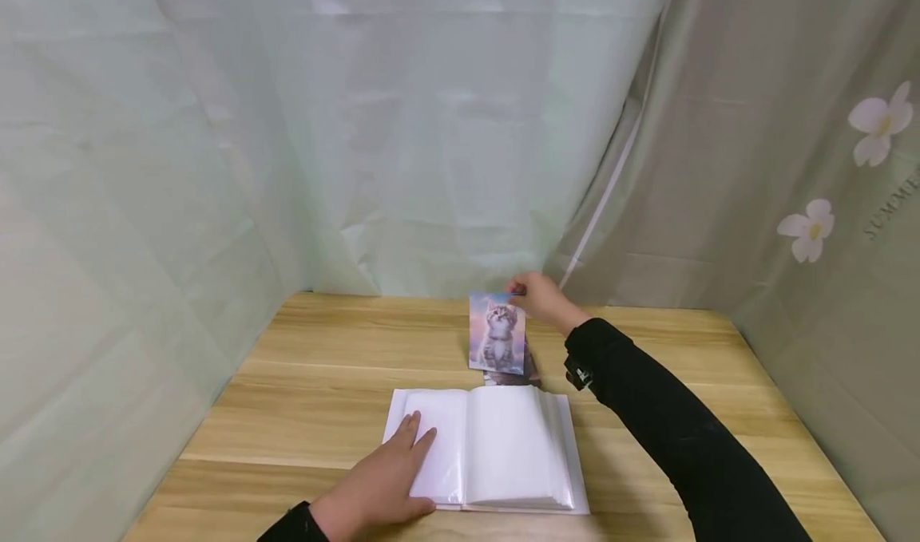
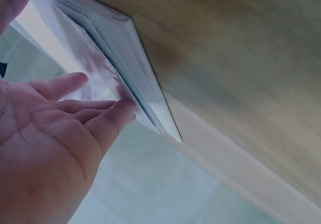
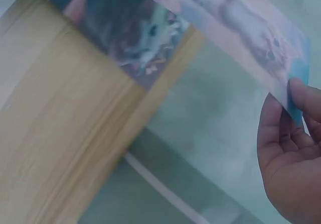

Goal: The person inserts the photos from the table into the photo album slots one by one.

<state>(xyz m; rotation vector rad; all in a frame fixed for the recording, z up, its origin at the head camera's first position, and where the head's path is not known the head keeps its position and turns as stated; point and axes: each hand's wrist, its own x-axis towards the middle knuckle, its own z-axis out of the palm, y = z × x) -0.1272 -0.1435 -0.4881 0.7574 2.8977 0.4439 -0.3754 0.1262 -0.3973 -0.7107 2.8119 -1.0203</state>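
Note:
An open photo album (image 1: 503, 446) with clear sleeves over white pages lies on the table. My left hand (image 1: 388, 474) rests on its left page with fingers extended; in the left wrist view the fingers (image 2: 108, 118) touch the album (image 2: 143, 68) near its edge. Above the table behind the album, my right hand (image 1: 542, 298) pinches a kitten photo (image 1: 497, 334) by its upper right corner, between thumb and fingers. The photo hangs upright, its picture facing me. Beneath it, another dark photo (image 3: 125, 33) lies on the table, partly hidden in the head view.
The wooden table (image 1: 287, 414) ends at the back against a pale green curtain (image 1: 431, 127). A greyer curtain (image 1: 719, 167) with white flowers hangs along the right side.

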